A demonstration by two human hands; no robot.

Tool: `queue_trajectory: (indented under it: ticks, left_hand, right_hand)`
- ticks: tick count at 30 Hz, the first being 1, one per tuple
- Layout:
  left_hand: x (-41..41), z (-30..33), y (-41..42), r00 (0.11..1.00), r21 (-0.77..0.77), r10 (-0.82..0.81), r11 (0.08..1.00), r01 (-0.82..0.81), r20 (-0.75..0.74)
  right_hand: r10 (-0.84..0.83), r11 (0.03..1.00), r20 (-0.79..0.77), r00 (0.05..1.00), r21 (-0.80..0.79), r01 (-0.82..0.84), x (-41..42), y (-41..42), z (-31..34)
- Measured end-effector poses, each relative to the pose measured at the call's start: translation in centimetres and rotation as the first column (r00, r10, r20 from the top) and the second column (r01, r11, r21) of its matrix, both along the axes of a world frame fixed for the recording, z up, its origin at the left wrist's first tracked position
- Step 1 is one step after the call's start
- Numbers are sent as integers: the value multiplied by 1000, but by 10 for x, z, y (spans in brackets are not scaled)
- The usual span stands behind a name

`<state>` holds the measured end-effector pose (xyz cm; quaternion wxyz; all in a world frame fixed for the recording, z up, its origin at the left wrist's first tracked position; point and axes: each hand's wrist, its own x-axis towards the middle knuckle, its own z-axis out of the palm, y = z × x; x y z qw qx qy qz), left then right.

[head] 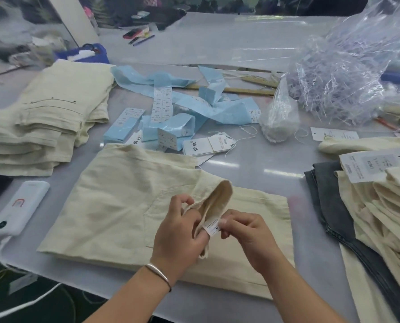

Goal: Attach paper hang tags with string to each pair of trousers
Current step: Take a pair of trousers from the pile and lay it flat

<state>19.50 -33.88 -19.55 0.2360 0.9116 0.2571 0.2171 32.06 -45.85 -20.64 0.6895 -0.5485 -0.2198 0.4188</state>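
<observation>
Trousers [124, 206] of cream cloth lie folded on the bench [252, 164] in the lower middle of the frame, their waistband turned up and back by the person's hands. Her left hand [178, 234] grips the raised waistband, fingers curled into the cloth, a silver bangle [158, 272] on the wrist. Her right hand [248, 234] pinches the small white sewn-in label [211, 227] between thumb and fingertip. Just above the trousers, at centre, a bundle of white hang tags [206, 144] with string rests among loose blue label strips [194, 108]. A stack of cream trousers [52, 117] sits at the left, another tagged stack [380, 194] at the right edge. A white power bank [19, 203] lies at lower left, and a clear plastic bag [348, 73] at upper right.
</observation>
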Motion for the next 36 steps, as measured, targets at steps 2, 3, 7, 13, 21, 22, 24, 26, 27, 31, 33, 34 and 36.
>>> queue_trajectory:
  ticks: [2,3,7,13,21,22,24,26,27,31,33,34,36]
  left_hand:
    - [-5,5,2,996,2,22,1000,-23,83]
    - [-7,7,3,995,-8,27,1000,-27,100]
    - [-17,5,8,997,-120,-36,992,44,65]
    - [-24,-5,32,996,-293,32,956,-6,83]
    - [-58,-17,127,906,-310,391,851,-423,-163]
    - [-68,-17,145,883,-304,437,829,-470,-172]
    - [-85,-13,188,835,-314,526,774,-549,-162]
    - [-93,-5,234,789,-344,604,721,-601,-113]
    - [-94,-1,256,766,-353,638,700,-621,-83]
    - [-69,8,339,732,-394,681,678,-621,18]
    - [-40,5,377,758,-423,651,695,-581,28]
    - [-23,1,396,774,-437,633,696,-570,-2]
    - [10,-10,424,803,-460,589,690,-559,-93]
  right_hand:
    - [31,999,60,998,28,-33,-3,1,9]
    - [46,998,73,996,34,-49,-4,2,13]
    - [76,993,146,986,-96,-62,-4,6,24]
    - [-119,954,354,928,-217,205,8,34,38]
    - [346,859,232,909,-469,-207,-18,130,34]
    - [359,852,218,908,-474,-223,-23,145,33]
    - [385,832,205,900,-499,-242,-31,178,31]
    - [419,805,217,882,-539,-250,-38,213,31]
    - [434,795,233,870,-554,-249,-41,232,32]
    - [421,805,310,852,-561,-194,-56,300,35]
    - [397,816,323,859,-553,-169,-59,327,33]
    - [388,818,320,864,-552,-163,-59,340,32]
    - [363,821,292,885,-550,-155,-56,359,30]
